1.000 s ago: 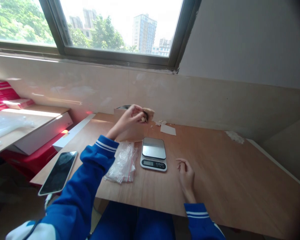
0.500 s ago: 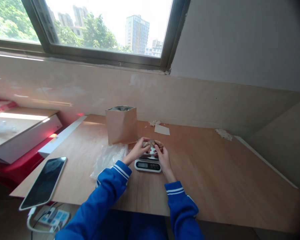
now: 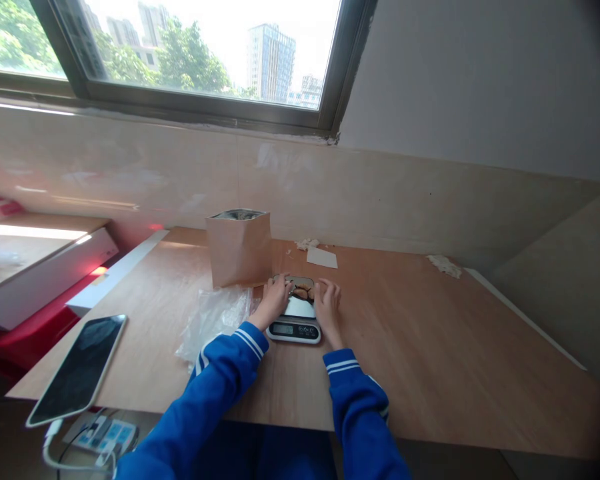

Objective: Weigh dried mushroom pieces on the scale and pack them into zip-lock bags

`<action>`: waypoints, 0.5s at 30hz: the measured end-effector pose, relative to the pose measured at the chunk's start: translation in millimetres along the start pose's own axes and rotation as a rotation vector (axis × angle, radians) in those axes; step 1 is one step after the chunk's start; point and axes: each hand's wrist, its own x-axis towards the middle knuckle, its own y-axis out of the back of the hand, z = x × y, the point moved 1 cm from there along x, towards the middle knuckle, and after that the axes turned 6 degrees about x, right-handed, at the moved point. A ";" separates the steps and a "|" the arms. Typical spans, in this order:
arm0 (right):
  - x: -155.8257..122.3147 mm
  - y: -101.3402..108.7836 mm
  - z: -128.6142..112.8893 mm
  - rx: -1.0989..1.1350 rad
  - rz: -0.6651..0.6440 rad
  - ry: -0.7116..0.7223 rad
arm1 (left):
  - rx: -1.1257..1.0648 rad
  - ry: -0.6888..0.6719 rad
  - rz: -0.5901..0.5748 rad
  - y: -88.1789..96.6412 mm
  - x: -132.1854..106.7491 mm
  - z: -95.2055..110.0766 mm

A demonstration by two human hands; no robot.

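Note:
A small digital kitchen scale [image 3: 295, 323] sits on the wooden table [image 3: 430, 347]. A few brown pieces [image 3: 303, 291] lie on its steel plate. My left hand [image 3: 276, 297] rests at the plate's left edge, fingers stretched toward the pieces. My right hand [image 3: 327, 301] lies at the right edge with its fingers spread. Neither hand holds anything. An open brown paper bag [image 3: 239, 248] stands upright just behind and left of the scale.
Clear plastic bags [image 3: 214, 320] lie left of the scale. A phone [image 3: 77, 368] overhangs the table's front left corner, with a power strip [image 3: 100, 435] below. Paper scraps [image 3: 322, 257] and crumpled bits [image 3: 445, 265] lie near the wall. Boxes [image 3: 45, 267] stand at left.
My left hand came down from the paper bag's mouth to the scale. Both hands met over the plate, set the brown pieces on it, then opened and parted to its sides.

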 end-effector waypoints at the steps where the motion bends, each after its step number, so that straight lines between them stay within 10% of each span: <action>1: -2.7 2.6 3.9 0.040 0.036 0.011 | 0.045 0.017 0.001 0.4 -1.1 1.2; 9: -14.1 17.0 24.0 0.122 0.169 -0.080 | 0.316 0.078 -0.019 16.7 10.9 17.2; 15: -12.4 16.8 26.0 0.179 0.191 -0.137 | 0.418 -0.001 0.203 82.4 20.5 49.4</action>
